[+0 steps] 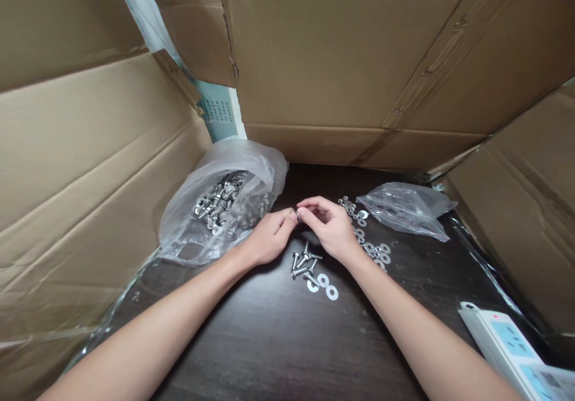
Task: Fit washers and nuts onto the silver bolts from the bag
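Left hand (273,236): thumb and fingers pinching small metal piece (297,216), between the hands
Right hand (330,228): fingertips at same piece, cannot tell if gripping
Bolts (303,261): loose pile, near side of hands
Washers (332,298): 3 beside bolts, more at right
Plastic bag (263,163): left, hardware inside

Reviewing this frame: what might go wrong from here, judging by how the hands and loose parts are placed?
The small metal part at the fingertips of the left hand and right hand could slip and drop near the bolts.
The right forearm passes close to loose washers and might scatter them.
The plastic bag gapes open; a bump could spill its fasteners.
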The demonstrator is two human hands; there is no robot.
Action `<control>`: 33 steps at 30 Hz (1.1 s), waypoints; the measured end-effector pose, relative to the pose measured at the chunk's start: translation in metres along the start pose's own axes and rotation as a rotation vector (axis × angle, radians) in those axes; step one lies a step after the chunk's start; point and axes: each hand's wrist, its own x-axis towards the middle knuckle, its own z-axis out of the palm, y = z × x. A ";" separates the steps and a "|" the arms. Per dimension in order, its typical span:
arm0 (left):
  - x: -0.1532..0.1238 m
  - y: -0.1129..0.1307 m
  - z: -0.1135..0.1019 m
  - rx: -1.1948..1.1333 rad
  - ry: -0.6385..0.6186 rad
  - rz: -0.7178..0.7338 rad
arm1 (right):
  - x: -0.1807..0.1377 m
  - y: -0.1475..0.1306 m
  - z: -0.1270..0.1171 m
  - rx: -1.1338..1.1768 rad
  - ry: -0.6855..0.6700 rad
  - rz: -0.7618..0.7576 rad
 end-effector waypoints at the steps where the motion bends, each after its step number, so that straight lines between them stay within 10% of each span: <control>1: -0.001 0.000 0.001 0.032 -0.015 0.018 | 0.000 0.001 0.000 -0.028 0.013 -0.017; 33: 0.002 0.001 0.001 0.075 0.048 -0.048 | -0.001 -0.001 -0.006 0.062 0.132 -0.126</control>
